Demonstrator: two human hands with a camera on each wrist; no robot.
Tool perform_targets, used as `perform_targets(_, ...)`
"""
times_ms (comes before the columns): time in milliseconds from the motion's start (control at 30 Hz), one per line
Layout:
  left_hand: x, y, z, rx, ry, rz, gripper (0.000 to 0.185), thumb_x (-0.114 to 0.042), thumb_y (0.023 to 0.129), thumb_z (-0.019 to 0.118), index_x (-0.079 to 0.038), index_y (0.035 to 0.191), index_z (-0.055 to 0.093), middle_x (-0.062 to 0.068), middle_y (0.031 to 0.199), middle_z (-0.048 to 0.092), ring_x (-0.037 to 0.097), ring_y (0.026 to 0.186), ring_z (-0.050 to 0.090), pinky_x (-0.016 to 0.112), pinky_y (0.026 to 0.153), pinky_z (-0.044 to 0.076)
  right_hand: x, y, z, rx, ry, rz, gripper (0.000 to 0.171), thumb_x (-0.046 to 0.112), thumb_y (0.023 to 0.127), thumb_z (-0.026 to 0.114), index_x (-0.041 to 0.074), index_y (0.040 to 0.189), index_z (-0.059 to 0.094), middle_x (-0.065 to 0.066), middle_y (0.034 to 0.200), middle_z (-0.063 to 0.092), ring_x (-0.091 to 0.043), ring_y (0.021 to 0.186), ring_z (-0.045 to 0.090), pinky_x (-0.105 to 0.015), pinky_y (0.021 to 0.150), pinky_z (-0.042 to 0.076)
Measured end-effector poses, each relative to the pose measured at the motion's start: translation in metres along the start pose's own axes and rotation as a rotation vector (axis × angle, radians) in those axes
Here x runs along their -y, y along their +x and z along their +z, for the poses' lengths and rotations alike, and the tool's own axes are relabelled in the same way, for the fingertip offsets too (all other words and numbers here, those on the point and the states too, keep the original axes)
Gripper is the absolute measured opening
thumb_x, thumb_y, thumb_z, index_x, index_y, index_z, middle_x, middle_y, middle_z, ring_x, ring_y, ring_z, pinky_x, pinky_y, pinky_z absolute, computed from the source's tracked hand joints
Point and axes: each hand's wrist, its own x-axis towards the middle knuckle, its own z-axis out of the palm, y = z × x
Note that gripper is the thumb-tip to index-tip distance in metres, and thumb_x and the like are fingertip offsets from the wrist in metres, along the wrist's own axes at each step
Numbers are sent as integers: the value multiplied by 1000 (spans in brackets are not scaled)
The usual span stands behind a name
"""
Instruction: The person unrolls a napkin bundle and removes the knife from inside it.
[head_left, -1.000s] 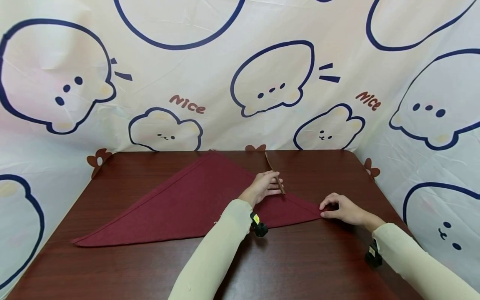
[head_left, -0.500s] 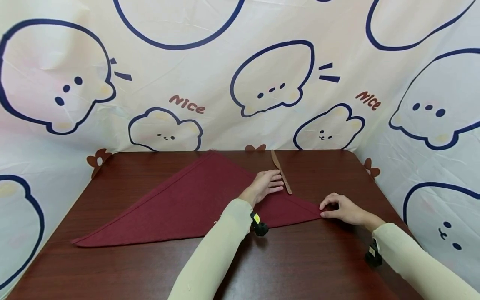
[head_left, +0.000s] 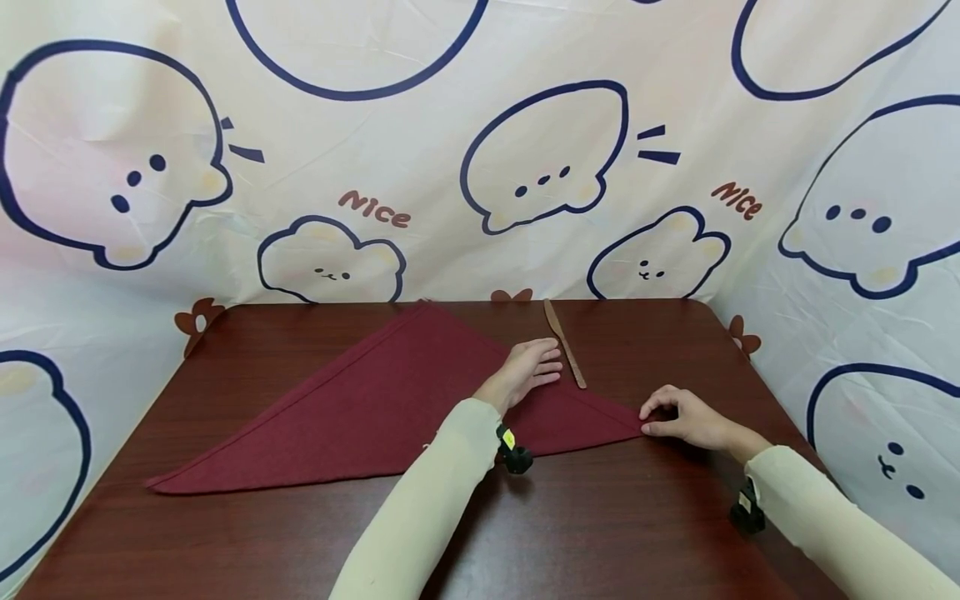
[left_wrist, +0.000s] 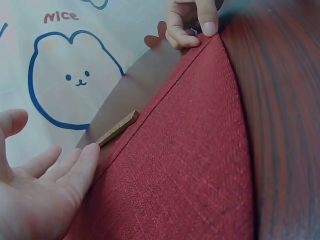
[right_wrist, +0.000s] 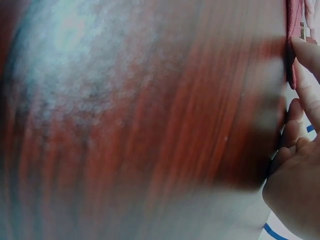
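A dark red cloth [head_left: 360, 408], folded into a triangle, lies across the table. Its right corner is pinched between the thumb and finger of my right hand [head_left: 686, 419]. Over the cloth's upper right edge is my left hand [head_left: 527, 371], its fingers spread and holding nothing. Just beyond those fingers lies a slim wooden knife [head_left: 566, 346], one end at the table's back edge and the other at the cloth's edge. In the left wrist view, the knife [left_wrist: 119, 128] shows past the fingertips. The right wrist view catches only a strip of cloth [right_wrist: 294, 20] by the thumb.
The dark brown wooden table [head_left: 600, 533] has its back edge close to a pale curtain [head_left: 435, 183] printed with cartoon bears. More of the curtain hangs along the left and right sides. The cloth's far corner reaches the back edge.
My left hand has let go of the wooden knife, which now lies slightly right of the fingers. The hand has drawn a little left. My right hand keeps its place on the cloth corner.
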Motion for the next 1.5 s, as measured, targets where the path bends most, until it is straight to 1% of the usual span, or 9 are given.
perform_targets(167, 2, -4, -4, 7, 29, 1, 50, -26, 107, 49, -6, 152, 43, 19, 154, 49, 35, 138, 53, 44, 112, 47, -2, 0, 2, -16, -18, -16, 10, 18, 88, 79, 13, 95, 74, -3, 101, 62, -6, 94, 48, -25, 80, 41)
perform_targets(300, 5, -6, -9, 12, 54, -5, 50, -27, 107, 49, -6, 152, 43, 18, 152, 51, 34, 137, 55, 44, 111, 47, -2, -1, 4, -26, -27, -25, 9, 17, 88, 79, 13, 94, 74, -2, 100, 61, -6, 92, 47, -25, 78, 42)
perform_targets(467, 7, -6, -14, 17, 69, 3, 51, -27, 107, 49, -5, 152, 43, 19, 151, 51, 34, 135, 55, 44, 111, 48, 1, -1, 4, -34, -36, -28, 10, 17, 87, 80, 13, 94, 74, -3, 100, 61, -7, 91, 47, -25, 78, 41)
perform_targets(733, 4, -14, -18, 32, 83, -2, 51, -28, 107, 48, -4, 152, 43, 20, 151, 51, 36, 135, 56, 45, 111, 48, 5, -1, 4, -38, -46, -34, 9, 17, 87, 80, 13, 94, 74, -3, 99, 62, -6, 91, 49, -25, 78, 42)
perform_targets(900, 1, -25, -24, 72, 93, 0, 53, -29, 107, 48, -5, 154, 39, 21, 154, 48, 37, 138, 52, 45, 113, 46, 4, -2, 5, -47, -43, -47, 9, 16, 86, 80, 13, 93, 74, -2, 98, 62, -6, 91, 49, -25, 79, 42)
perform_targets(1000, -1, -34, -28, 103, 105, 16, 54, -30, 108, 47, -4, 155, 38, 22, 154, 47, 38, 139, 52, 44, 111, 48, 3, -3, 6, -49, -48, -53, 9, 17, 86, 80, 14, 93, 74, -1, 99, 62, -5, 92, 49, -24, 80, 42)
perform_targets(1167, -3, -50, -38, 146, 109, 23, 55, -31, 108, 45, -4, 155, 37, 22, 155, 45, 39, 141, 49, 43, 111, 47, 1, -3, 7, -58, -61, -70, 9, 16, 86, 81, 14, 93, 74, 0, 98, 62, -4, 92, 49, -24, 81, 42)
perform_targets(1300, -3, -60, -46, 161, 91, 17, 55, -30, 108, 44, -4, 156, 35, 22, 157, 44, 39, 142, 47, 44, 113, 46, 1, -4, 7, -68, -59, -68, 9, 16, 86, 81, 14, 92, 74, -1, 98, 62, -4, 91, 50, -24, 80, 42)
perform_targets(1500, -2, -66, -54, 154, 78, 19, 56, -31, 108, 43, -3, 156, 34, 22, 157, 43, 39, 143, 47, 43, 114, 45, 3, -5, 7, -67, -48, -74, 9, 17, 86, 80, 14, 92, 74, -1, 98, 62, -8, 91, 50, -24, 79, 42)
